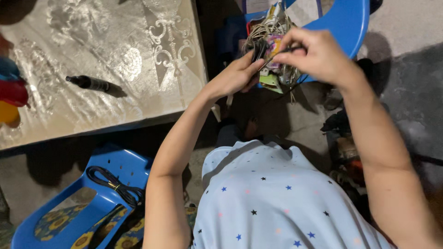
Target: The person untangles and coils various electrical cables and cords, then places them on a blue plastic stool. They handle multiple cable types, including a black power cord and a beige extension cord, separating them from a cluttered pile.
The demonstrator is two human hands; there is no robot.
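Fingers of the right hand (318, 57) pinch a thin black cable (277, 53), whose long axis runs from those fingertips down-left to the left hand (237, 76). The left hand cups the tangled wire bundle (272, 32) from below, fingers curled loosely about its dark end, so the bundle sits between both hands, just beyond the fingertips and over a blue chair (346, 20). The right hand is the nearer to the cable's free end.
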